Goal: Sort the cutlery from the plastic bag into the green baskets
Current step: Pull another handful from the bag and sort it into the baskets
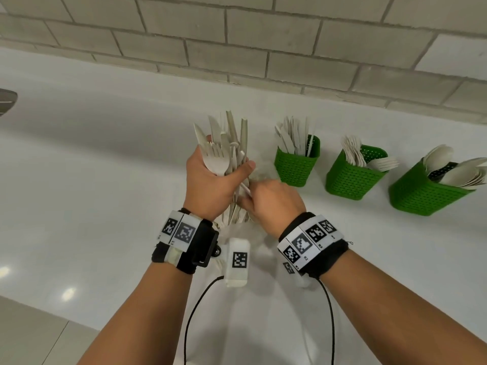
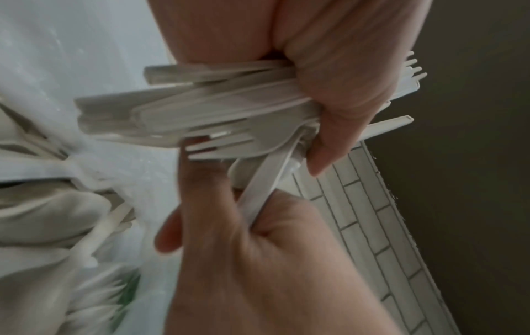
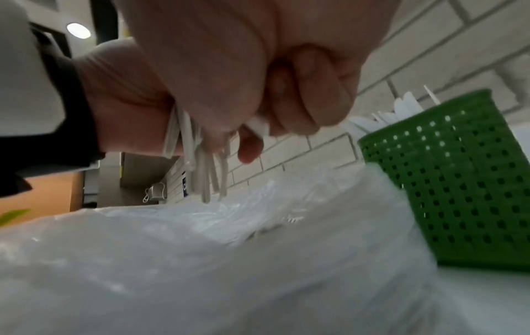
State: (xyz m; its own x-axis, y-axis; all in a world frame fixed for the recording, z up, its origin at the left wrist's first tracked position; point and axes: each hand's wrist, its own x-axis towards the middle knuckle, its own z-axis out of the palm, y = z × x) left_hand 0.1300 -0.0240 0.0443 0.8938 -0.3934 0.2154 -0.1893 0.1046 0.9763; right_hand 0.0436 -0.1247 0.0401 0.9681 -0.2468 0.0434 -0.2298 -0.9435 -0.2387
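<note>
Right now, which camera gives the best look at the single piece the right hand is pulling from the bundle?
The left wrist view: the right hand pinches that single handle clear of the bundle gripped by the left hand. The head view shows a sliver; the right wrist view, mostly fingers.

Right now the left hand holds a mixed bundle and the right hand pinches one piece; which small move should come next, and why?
Probably the right hand should draw its single piece out of the bundle that the left hand grips. The piece's head is hidden, so only once it is free can one tell which green basket it belongs in.
</note>
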